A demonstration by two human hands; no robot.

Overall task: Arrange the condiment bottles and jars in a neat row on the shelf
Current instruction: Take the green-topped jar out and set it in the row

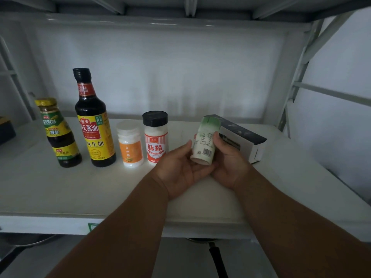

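Observation:
Both hands hold a white jar with a green lid [204, 143], tilted, a little above the white shelf [80, 189]. My left hand [178, 169] cups its base from below and my right hand [226, 163] grips its right side. To the left, upright in a row, stand a small dark oyster sauce bottle with a yellow cap [58, 133], a tall soy sauce bottle [94, 121], a white-lidded sugar jar with an orange label [130, 144] and a black-lidded MSG jar with a red label [155, 137].
A white and dark cardboard box [243, 140] lies on the shelf just behind my right hand. The shelf's back wall and an upper shelf [160, 19] close off the space above. A dark object [6, 129] sits at the far left edge.

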